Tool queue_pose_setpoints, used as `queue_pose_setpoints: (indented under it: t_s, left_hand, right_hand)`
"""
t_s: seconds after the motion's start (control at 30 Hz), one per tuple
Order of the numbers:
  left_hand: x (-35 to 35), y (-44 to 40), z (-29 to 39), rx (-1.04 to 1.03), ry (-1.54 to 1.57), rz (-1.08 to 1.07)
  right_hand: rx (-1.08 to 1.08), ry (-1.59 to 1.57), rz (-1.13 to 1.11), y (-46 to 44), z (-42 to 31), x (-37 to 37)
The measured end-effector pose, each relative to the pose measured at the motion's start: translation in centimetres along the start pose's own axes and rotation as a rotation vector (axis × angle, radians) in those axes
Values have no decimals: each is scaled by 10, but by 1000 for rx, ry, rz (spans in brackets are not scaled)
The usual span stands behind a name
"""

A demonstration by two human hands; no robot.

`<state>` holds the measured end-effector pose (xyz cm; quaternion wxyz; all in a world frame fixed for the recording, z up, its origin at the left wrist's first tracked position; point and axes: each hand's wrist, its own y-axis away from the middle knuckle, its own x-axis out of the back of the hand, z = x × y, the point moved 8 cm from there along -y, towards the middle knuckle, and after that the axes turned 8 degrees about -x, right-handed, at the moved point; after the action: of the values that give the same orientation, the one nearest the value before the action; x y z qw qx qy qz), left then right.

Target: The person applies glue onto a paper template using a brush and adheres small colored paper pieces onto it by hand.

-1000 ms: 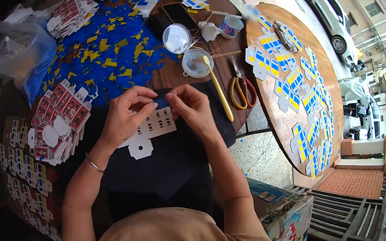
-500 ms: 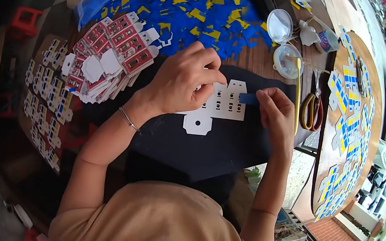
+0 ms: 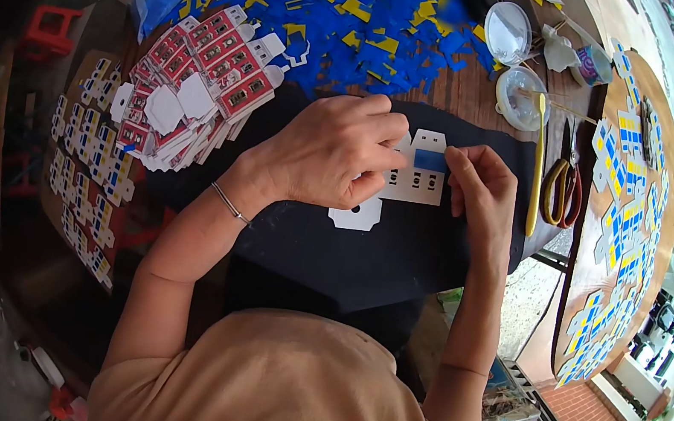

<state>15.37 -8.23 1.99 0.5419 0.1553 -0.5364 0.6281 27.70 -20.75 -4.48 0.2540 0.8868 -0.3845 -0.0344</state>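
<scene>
A white card cutout with small dark printed windows lies flat on the black cloth. Across its upper printed row sits a blue slip. At the slip's right end, my right hand pinches it between thumb and fingers. My left hand is over the card's left part with its fingers curled. Its index fingertip comes near the slip's left end, and whatever the fingers hold is hidden. A lower flap with a dark hole shows below that hand.
A stack of red-and-white printed cutouts lies at left, with blue and yellow slips heaped behind. Right of my hands are a yellow stick, scissors and a plastic tub. Blue-and-yellow cutouts cover the right-hand table.
My right hand has brought the blue slip left onto the card, where it lies flat over the windows. My left hand has shifted slightly right. The view has turned a little.
</scene>
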Motion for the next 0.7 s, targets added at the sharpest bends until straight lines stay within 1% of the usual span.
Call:
queue_pose_setpoints:
  t_s: [0.3, 0.7]
  left_hand:
    - [-11, 0, 3, 0, -58, -51]
    - [-17, -1, 6, -7, -79, -52]
  right_hand:
    - [18, 51, 26, -1, 1, 0]
    - [27, 108, 66, -2, 1, -1]
